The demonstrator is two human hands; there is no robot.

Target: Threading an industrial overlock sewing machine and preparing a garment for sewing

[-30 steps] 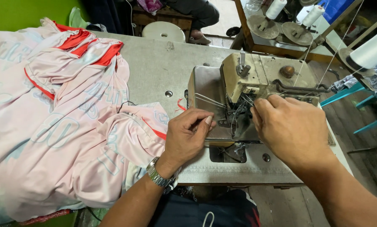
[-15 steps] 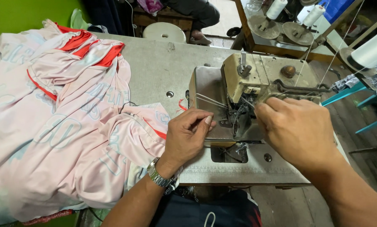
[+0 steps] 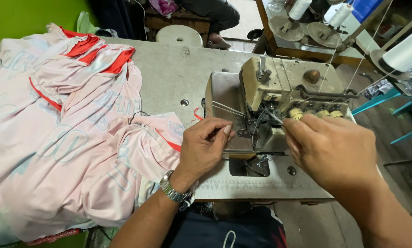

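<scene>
The machine (image 3: 279, 96), a cream overlock sewing unit, stands on the grey table (image 3: 174, 78), right of centre. Its long axis runs left to right across the view; the needle end faces the person, and the four tension knobs (image 3: 316, 111) sit in a row along its front right edge.

The left hand (image 3: 203, 147) rests on the metal bed plate (image 3: 224, 96) in front of the needle area. Its thumb and forefinger are pinched together, apparently on a fine thread (image 3: 229, 110); the thread itself is too thin to confirm at the fingertips. The remaining fingers are curled inward. A metal watch (image 3: 175, 192) sits on the wrist.

The right hand (image 3: 334, 151) is just right of the needle area, back of the hand toward the camera. Its fingertips close together on a thin pointed tool (image 3: 275, 118), which points left and slightly up into the threading zone. The tool's kind cannot be told.

Pale threads run from the bed plate's left side rightward toward the needle area.

A heap of pink garments (image 3: 68, 138) with red trim lies on the left half of the table; its near edge lies just beside the left hand, and whether they touch cannot be told.

White thread cones (image 3: 341, 14) stand on a stand behind the machine; another large cone (image 3: 405, 53) is at far right. A round stool (image 3: 178, 36) stands beyond the table.
</scene>
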